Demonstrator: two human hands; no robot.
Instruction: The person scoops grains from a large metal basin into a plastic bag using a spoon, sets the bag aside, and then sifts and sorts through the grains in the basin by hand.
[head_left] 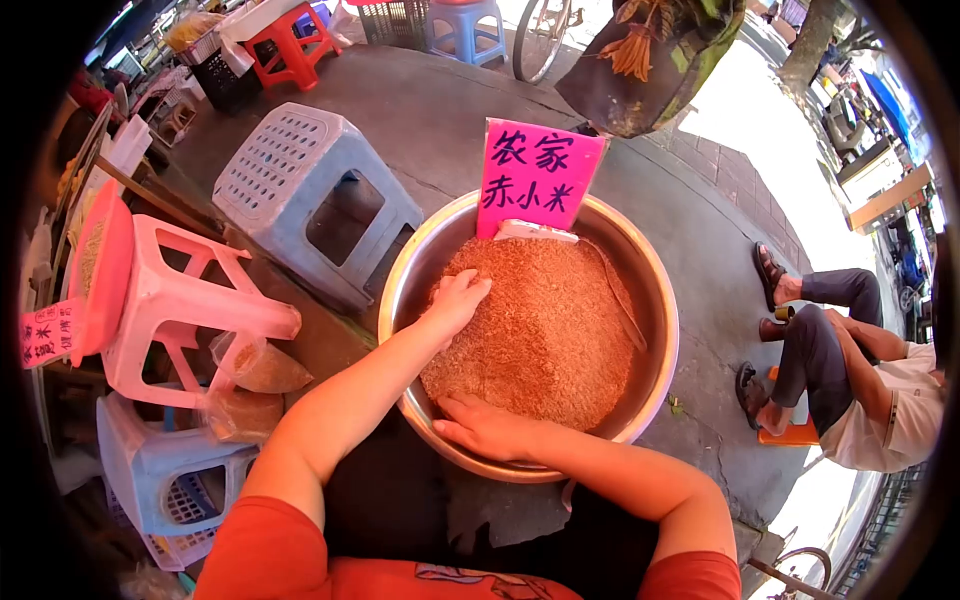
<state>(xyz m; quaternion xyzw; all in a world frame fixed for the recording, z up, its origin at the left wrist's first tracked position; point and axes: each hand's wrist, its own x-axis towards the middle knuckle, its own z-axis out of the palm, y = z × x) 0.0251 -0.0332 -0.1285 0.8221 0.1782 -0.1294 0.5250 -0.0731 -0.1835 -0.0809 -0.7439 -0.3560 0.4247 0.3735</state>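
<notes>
Both hands in a basin of grain

The reddish grain [550,320] is heaped in a round metal basin [670,350], directly in front of the person in red sleeves [265,550]. The left hand [460,300] touches the heap's left side, close to the basin's wall; its finger ends are hidden, so I cannot tell whether its grip is spread or pinching some grain. The right hand [490,427] lies palm down along the near edge of the heap, fingers pointing left, its grip spread with the thumb apart from the fingers. The two hands are apart, with grain between them.

A pink sign [543,172] with dark handwriting stands at the far side of the basin, leaning slightly (a small white piece [535,230] lies at its foot).

Left of the basin, a grey-blue stool [270,212] with a holed seat stands on the ground [720,235]. Nearer on that side is a pink stool [240,312], with a pink tray [108,280] at its left and two clear bags [268,370] of brownish contents near its legs. To the right, well apart from the basin, another person [905,400] sits on an orange stool [790,434].
</notes>
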